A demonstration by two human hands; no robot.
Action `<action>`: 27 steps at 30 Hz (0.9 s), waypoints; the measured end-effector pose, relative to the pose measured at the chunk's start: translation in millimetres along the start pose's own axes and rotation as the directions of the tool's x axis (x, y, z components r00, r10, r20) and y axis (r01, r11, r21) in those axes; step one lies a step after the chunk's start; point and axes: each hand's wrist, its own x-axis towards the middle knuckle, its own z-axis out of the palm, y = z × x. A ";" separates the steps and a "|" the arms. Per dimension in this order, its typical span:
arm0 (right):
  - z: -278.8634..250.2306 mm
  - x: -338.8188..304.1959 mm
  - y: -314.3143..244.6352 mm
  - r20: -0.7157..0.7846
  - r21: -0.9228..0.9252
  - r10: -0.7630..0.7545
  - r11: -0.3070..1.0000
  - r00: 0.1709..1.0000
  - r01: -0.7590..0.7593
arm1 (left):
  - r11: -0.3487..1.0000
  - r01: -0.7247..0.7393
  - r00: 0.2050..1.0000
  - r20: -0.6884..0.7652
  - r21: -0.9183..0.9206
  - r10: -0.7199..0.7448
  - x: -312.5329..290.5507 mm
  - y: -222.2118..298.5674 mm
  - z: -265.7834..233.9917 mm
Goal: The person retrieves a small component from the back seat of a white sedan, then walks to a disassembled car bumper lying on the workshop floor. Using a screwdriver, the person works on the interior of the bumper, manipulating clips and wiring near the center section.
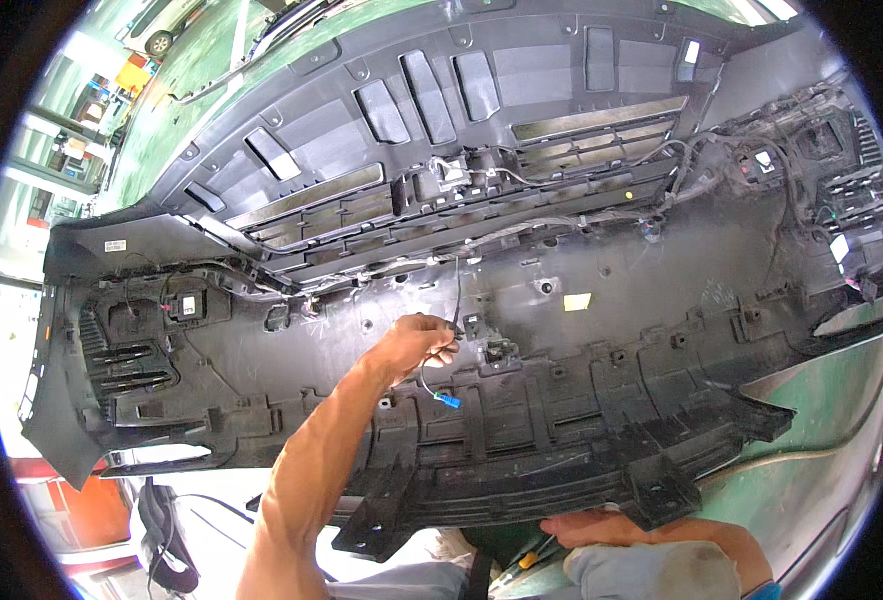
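My left hand (pixel 426 345) is closed in a pinch on a thin black cable (pixel 458 290), over the inner side of a big black car bumper (pixel 661 270). The cable rises from the fingers toward the wiring harness (pixel 521 228). Below the hand hangs a short lead ending in a blue connector (pixel 448 400). At the bumper's near edge lies my right hand (pixel 573 527), partly covered by a black bracket (pixel 658 487); its fingers do not show well enough to read. A yellow-and-black handled tool (pixel 529 558) is close to it, and whether they touch is unclear.
Small black modules (pixel 185 306) with white labels sit at both ends of the bumper. A yellow sticker (pixel 576 301) is on its inner face. A brown hose (pixel 791 455) runs over the green floor at right. A parked car (pixel 161 30) stands far left.
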 end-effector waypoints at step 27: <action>-26.5 -1.5 -12.6 0.155 -0.164 -0.287 0.936 0.945 0.311 | 0.448 0.011 0.856 -0.240 0.894 0.458 -1.5 -15.1 -13.2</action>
